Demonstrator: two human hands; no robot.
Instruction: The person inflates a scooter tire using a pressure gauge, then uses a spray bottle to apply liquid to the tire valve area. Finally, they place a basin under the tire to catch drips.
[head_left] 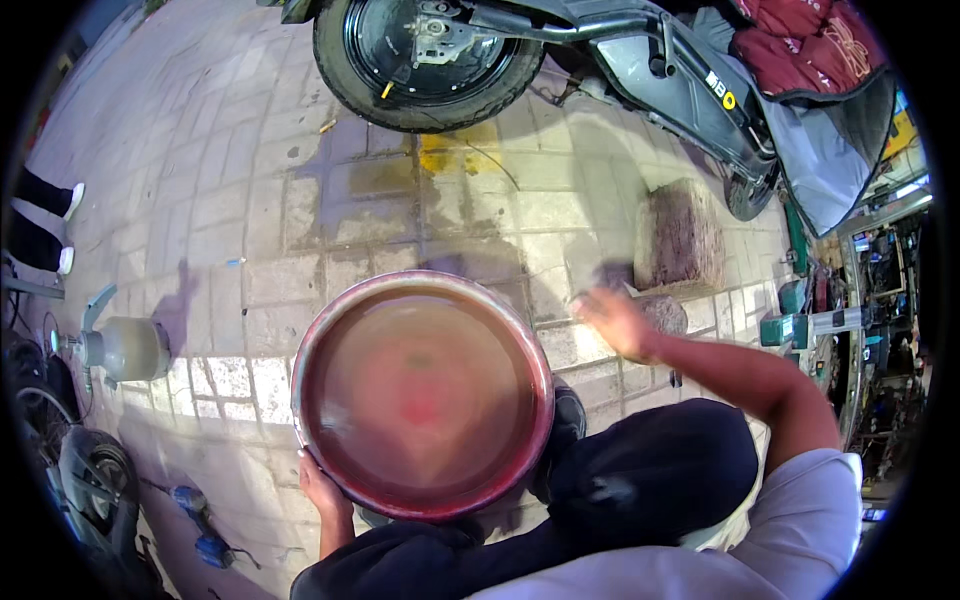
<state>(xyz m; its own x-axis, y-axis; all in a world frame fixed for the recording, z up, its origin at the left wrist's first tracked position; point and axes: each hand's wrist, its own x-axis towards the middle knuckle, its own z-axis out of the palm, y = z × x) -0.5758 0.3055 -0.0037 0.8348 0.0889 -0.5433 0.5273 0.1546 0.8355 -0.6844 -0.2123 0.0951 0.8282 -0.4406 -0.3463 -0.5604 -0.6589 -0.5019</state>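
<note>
A wide round red basin (318, 470) full of murky brownish water (420, 350) stands in front of me, just beyond my knees. My left hand (322, 488) grips its near-left side at the rim, and part of the fingers is hidden behind the wall. To the right of the basin, my right hand (617, 318) is held out with its fingers stretched and nothing in them, slightly blurred. Beneath and beyond that hand are a round stone-like piece (664, 315) and a rough block (682, 238).
A scooter's rear wheel (430, 65) and body (680, 85) lie across the far side, with a dark red bag (810, 45) on top. On the left are a pump sprayer (130, 347), a blue power tool (205, 530) and a bystander's legs (40, 230). Shelves (880, 330) line the right.
</note>
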